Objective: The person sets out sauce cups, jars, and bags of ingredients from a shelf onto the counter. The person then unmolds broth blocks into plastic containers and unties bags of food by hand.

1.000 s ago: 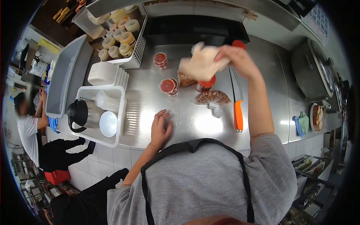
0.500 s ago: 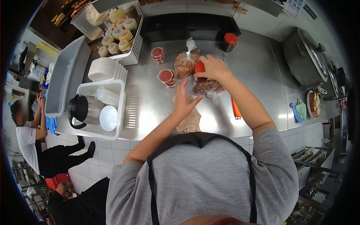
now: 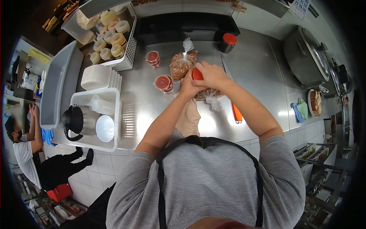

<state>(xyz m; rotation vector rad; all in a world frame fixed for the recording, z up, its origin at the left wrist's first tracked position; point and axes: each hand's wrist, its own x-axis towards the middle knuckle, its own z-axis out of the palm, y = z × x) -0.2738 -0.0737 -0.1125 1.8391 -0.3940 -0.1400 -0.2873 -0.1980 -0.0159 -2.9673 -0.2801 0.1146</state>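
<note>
Gripping red-lidded jar [image 3: 197, 74], numbered calendar [image 3: 300, 7] well apart

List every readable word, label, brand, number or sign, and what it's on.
Nothing I can quote reliably:
Wall calendar: printed date numbers, too blurred.
Dark wall sign: pale lettering, too small.
Squeeze bottles: no legible text.
Held jar: no text visible on the red lid; its side is covered by the hands.
</note>
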